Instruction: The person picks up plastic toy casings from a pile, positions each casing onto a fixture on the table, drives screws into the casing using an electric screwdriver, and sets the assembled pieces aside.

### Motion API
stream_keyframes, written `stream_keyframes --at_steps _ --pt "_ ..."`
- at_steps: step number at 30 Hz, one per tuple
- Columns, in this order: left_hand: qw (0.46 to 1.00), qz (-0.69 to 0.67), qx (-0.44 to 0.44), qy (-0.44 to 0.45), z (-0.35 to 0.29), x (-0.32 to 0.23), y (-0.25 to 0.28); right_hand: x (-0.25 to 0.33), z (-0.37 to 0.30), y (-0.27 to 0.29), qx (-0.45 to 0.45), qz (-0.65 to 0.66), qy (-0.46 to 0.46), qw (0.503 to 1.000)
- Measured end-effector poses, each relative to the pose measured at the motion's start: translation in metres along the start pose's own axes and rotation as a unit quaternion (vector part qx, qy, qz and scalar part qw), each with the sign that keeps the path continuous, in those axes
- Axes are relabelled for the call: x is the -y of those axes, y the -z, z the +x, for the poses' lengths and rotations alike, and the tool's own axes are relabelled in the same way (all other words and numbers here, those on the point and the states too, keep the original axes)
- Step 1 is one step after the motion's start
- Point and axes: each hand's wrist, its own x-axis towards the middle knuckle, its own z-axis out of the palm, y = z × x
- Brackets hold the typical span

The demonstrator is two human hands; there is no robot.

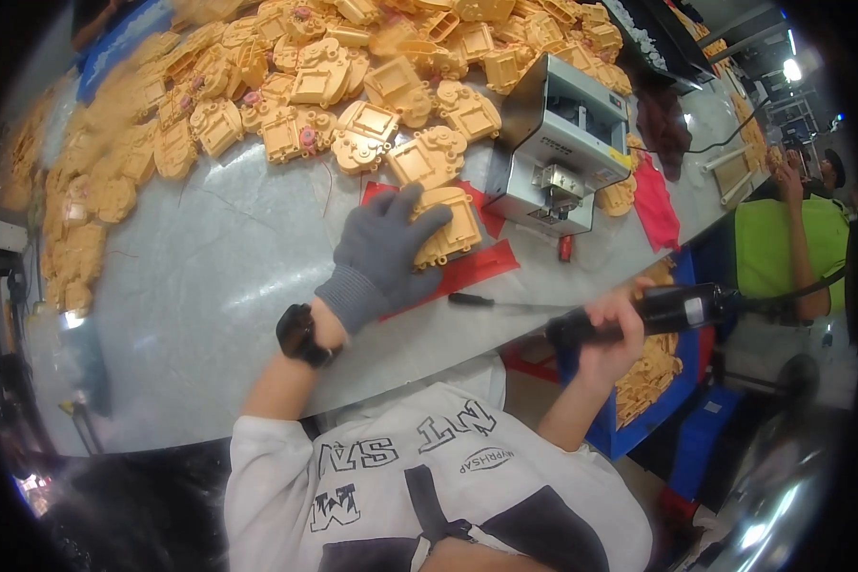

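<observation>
My left hand (377,248), in a grey knitted glove, is on an orange-yellow plastic housing (459,229), gripping it by its left side. The housing lies on red strips (481,268) stuck to the metal table (229,248). My bare right hand (615,334) is closed round a black corded power screwdriver (672,311), held off the table's right front edge with its tip pointing left. Between my hands lies a slim tool with a black handle (471,299) and a thin shaft; its far end is hard to make out.
Similar housings (319,71) heap across the table's back and left. A grey box-shaped bench machine (543,157) stands right of my left hand, with a red cloth (655,202) beyond it. A blue bin (629,434) of yellow parts sits below my right hand. Another person in green (786,253) works at far right.
</observation>
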Motion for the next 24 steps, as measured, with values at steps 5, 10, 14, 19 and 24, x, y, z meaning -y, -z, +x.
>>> stream_keyframes --at_steps 5,10,14,19,24 --pt "0.999 -0.001 -0.012 -0.044 0.0 0.009 -0.001 -0.003 0.004 0.0 0.002 -0.025 0.011 1.0" --pt "0.989 -0.108 -0.095 -0.025 -0.002 0.011 -0.001 -0.005 0.004 0.002 -0.002 -0.011 0.007 1.0" --pt "0.984 -0.141 -0.1 -0.039 -0.005 0.007 0.018 -0.004 0.008 0.006 -0.025 -0.032 0.005 0.999" --pt "0.999 0.008 -0.022 -0.037 0.002 0.004 -0.001 -0.011 0.017 -0.003 -0.02 -0.032 0.0 0.999" --pt "0.993 0.064 0.09 -0.032 0.008 0.003 0.012 -0.001 0.043 -0.03 0.021 -0.019 0.097 0.995"
